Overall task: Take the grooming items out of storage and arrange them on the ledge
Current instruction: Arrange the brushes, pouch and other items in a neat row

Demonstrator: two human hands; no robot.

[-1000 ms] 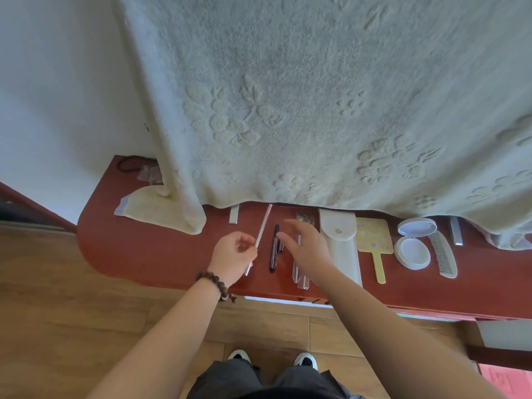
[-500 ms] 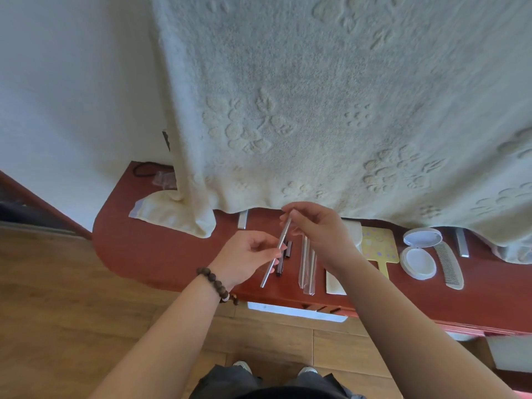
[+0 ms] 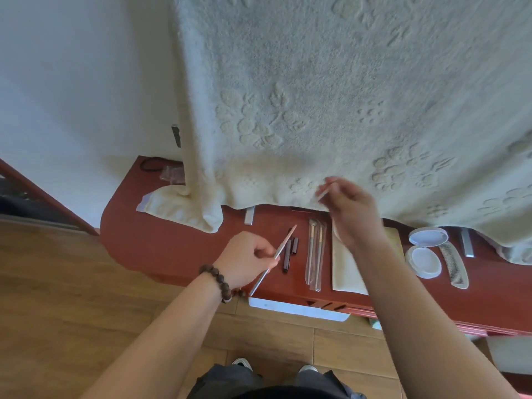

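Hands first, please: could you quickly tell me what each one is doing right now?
Left hand: grips a thin metal tool.
Right hand: pinches a small pale sleeve, blurred.

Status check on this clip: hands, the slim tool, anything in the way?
Left hand grips slim metal tool above the ledge. Right hand pinches a clear sleeve, blurred. Hanging towel drapes the ledge's back.
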